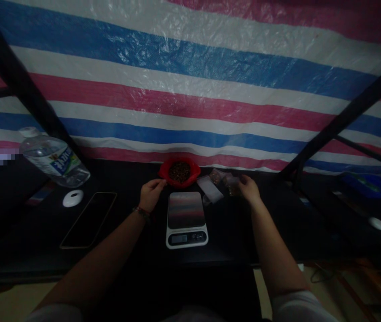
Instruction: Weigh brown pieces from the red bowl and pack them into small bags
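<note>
A red bowl [164,170] with a wavy rim holds small brown pieces [179,171], too small to name. My left hand [152,195] has its thumb and fingers pinched at the bowl's left front edge. Over to the right, my right hand [249,188] is closed on the edge of a small clear plastic bag [233,184] with small pieces inside. Beside it lie another filled bag [216,176] and a whitish, flat bag [210,189]. Between my forearms sits a white kitchen scale [186,214] with a shiny plate; nothing rests on it.
To the left are a phone [89,220], a white rounded object [73,198] and a large clear bottle [54,158] leaning over. A striped plastic sheet [190,107] hangs behind the black table. Dark metal struts [31,89] slant down on both sides. A blue item [373,185] lies far right.
</note>
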Action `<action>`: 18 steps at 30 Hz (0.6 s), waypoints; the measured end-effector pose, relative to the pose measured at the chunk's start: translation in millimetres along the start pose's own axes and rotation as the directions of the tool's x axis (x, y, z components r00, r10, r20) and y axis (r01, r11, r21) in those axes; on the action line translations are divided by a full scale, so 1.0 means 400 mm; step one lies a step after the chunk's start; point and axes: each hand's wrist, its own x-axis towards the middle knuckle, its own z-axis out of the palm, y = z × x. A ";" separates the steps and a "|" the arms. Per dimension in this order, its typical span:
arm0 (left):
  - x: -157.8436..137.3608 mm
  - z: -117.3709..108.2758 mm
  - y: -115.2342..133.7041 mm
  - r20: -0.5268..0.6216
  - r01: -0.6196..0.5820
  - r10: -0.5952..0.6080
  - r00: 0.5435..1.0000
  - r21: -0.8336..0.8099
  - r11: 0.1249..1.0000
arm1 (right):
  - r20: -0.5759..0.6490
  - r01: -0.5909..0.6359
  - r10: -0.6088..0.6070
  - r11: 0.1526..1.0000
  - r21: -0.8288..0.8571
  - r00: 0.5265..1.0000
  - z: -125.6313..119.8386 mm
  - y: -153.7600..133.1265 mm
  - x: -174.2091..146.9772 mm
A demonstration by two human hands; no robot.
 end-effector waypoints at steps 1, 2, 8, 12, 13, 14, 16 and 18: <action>0.000 0.000 0.001 0.000 0.002 -0.002 1.000 0.000 1.000 | 0.041 0.056 -0.056 0.998 0.000 0.998 0.007 -0.013 -0.015; -0.001 0.001 0.002 0.001 0.006 -0.006 1.000 0.000 1.000 | 0.106 0.104 -0.107 0.994 0.032 0.989 0.016 -0.031 -0.034; -0.006 0.003 0.010 0.041 0.007 -0.007 0.999 0.009 1.000 | 0.414 0.439 -0.481 0.876 0.200 0.773 0.083 -0.124 -0.149; -0.004 0.000 0.002 0.043 -0.018 0.017 0.999 0.031 0.999 | 0.221 0.423 -0.423 0.905 0.050 0.879 0.081 -0.090 -0.124; -0.003 -0.001 0.001 0.043 -0.022 0.021 0.999 0.042 0.999 | 0.108 0.342 -0.337 0.939 -0.033 0.935 0.070 -0.068 -0.103; -0.002 -0.001 0.001 0.044 -0.023 0.021 0.999 0.052 0.998 | 0.009 0.219 -0.220 0.967 -0.128 0.975 0.055 -0.043 -0.079; -0.002 -0.001 0.006 0.040 -0.012 0.010 0.999 0.065 0.998 | -0.088 -0.032 0.012 0.971 -0.236 0.996 0.026 0.012 -0.032; -0.003 0.001 0.013 0.042 0.010 -0.012 0.999 0.060 0.998 | -0.013 -0.122 0.122 0.971 -0.208 0.992 0.008 0.060 0.003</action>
